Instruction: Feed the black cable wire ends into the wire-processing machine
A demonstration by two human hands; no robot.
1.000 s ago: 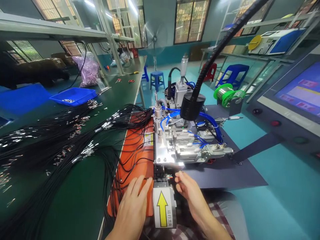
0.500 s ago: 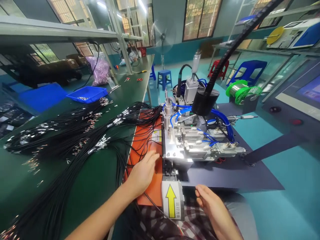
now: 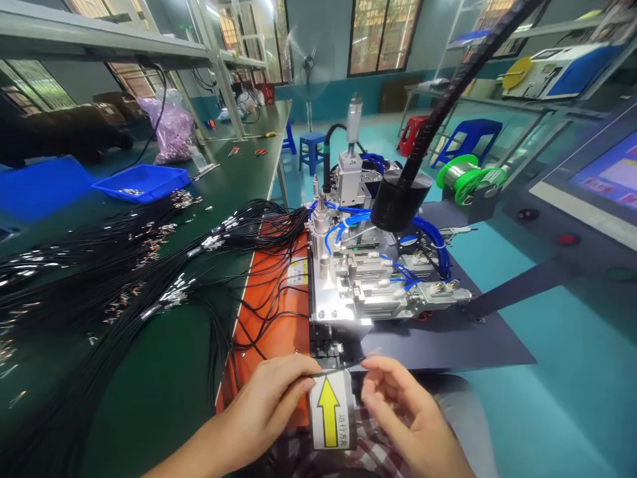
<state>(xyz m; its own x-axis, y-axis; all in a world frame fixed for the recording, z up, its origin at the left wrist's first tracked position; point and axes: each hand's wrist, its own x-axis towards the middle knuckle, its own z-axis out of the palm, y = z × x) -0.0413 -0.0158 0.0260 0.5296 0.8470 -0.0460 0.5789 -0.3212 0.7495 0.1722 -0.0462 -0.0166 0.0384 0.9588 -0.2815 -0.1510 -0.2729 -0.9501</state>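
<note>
A thin black cable (image 3: 343,367) runs between my two hands, just above the white label with a yellow arrow (image 3: 327,413). My left hand (image 3: 271,401) pinches it between thumb and index finger. At the cable's far end, my right hand (image 3: 403,405) has its fingers curled, with the index fingertip against the cable; fine pale wire ends blur just above that fingertip. Directly beyond both hands stands the metal machine (image 3: 368,279) with clamps and blue air tubes. More black cables (image 3: 271,312) lie over its orange side plate (image 3: 249,368).
Bundles of black cables (image 3: 124,325) with bright tips spread over the green bench (image 3: 164,372) at left, near a blue tray (image 3: 142,179). A black round nozzle (image 3: 401,202) overhangs the machine. To the right are a green wire spool (image 3: 465,178) and a control panel with a screen (image 3: 610,172).
My left hand has come toward me and right, from the orange plate to the arrow label. My right hand has moved up and left to the cable's end. The view has shifted rightward.
</note>
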